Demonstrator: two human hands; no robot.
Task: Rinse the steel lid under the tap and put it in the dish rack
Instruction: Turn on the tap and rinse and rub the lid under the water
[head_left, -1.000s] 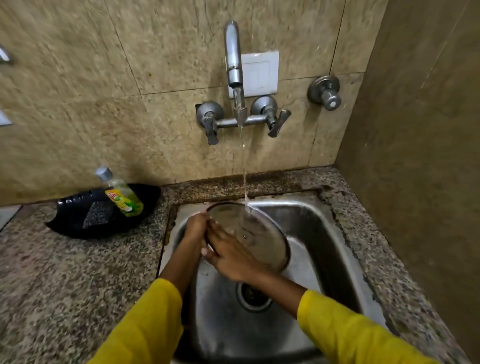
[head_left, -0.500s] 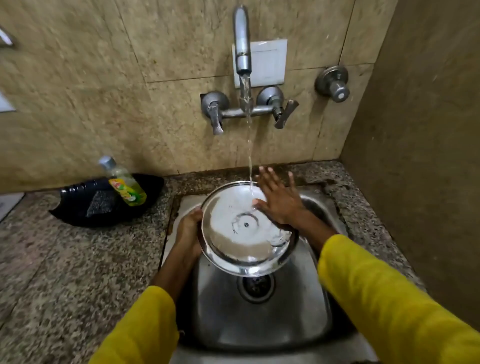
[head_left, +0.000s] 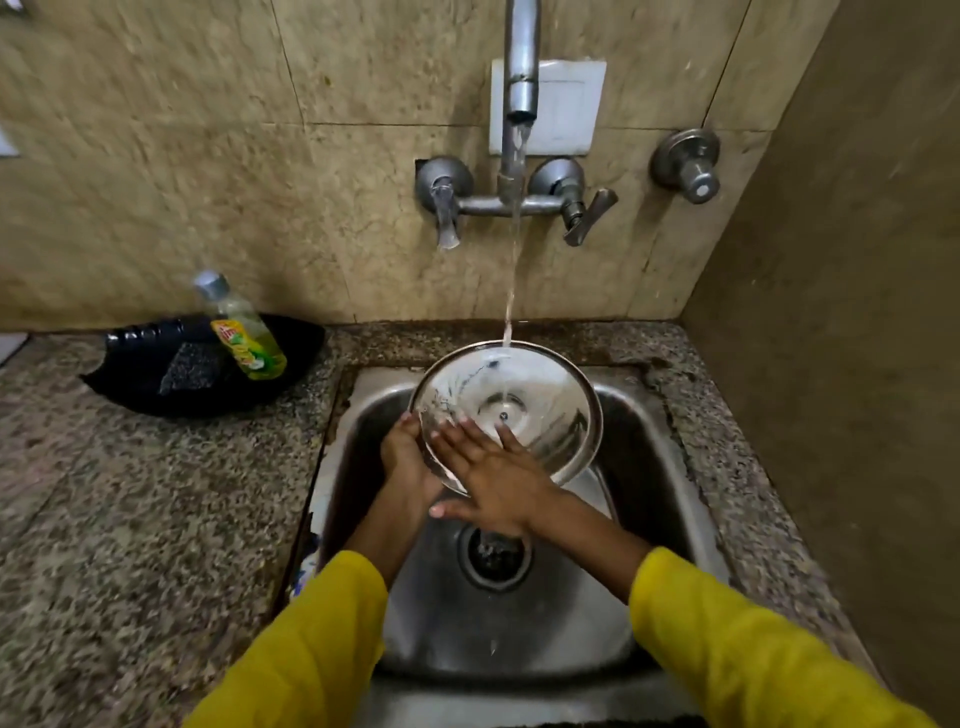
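Observation:
A round steel lid (head_left: 535, 400) is held tilted over the steel sink (head_left: 649, 499), its hollow inner face toward me. Water falls from the wall tap (head_left: 521, 78) onto the lid's upper part. My left hand (head_left: 408, 457) grips the lid's lower left rim from behind. My right hand (head_left: 493, 478) lies flat on the lid's inner face near its lower edge, fingers spread. No dish rack is in view.
A black tray (head_left: 156, 374) on the granite counter (head_left: 130, 519) at the left holds a green dish-soap bottle (head_left: 244, 332) and a scrub pad (head_left: 189, 366). Two tap handles (head_left: 582, 213) and a separate valve (head_left: 688, 166) stick out of the tiled wall. A side wall closes off the right.
My right hand has moved from the lid's upper right edge down across its inner face to the lower left. The lid has tilted a little more toward me under the stream.

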